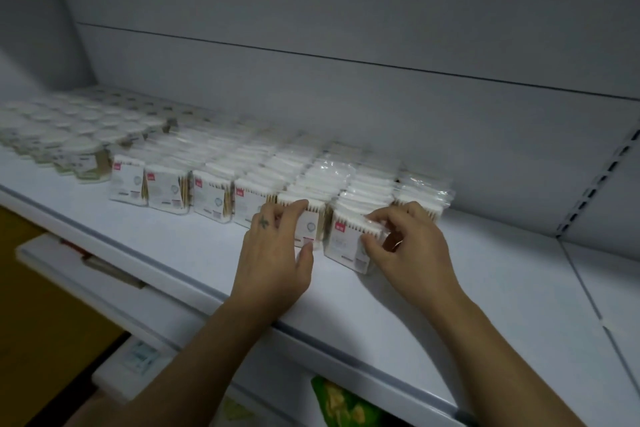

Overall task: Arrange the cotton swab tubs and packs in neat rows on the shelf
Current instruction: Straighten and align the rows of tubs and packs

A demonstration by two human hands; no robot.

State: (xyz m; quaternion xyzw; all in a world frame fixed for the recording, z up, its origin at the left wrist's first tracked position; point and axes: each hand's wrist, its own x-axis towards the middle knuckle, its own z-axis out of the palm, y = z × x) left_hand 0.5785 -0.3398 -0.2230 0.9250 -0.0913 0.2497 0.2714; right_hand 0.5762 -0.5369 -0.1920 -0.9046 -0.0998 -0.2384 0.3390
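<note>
White metal shelf (485, 288) and a pale grey back panel (346, 10) fill my feed. Flat clear-plastic packs of wooden-stick cotton swabs (242, 170), each with a white label and a small red mark, stand on the shelf in rows running front to back. Left of them sit round clear tubs of swabs with white lids (79, 149), too blurred for me to read. The left hand (277, 253) reaches in over the shelf's front edge. Its grip is clamped on the front pack of the fifth row (311, 227), fingers curled over the top edge and thumb at the lower front. The right hand (405, 246) has its grip pinched on the front pack of the sixth row (343, 239), thumb on the label face and fingers over the swab tips. This pack stands a little nearer me than its left neighbour, just beside it. One more row stands behind the right hand. At the right runs a slotted grey upright (595, 184), and a green printed packet (343, 406) shows on the level below.
</note>
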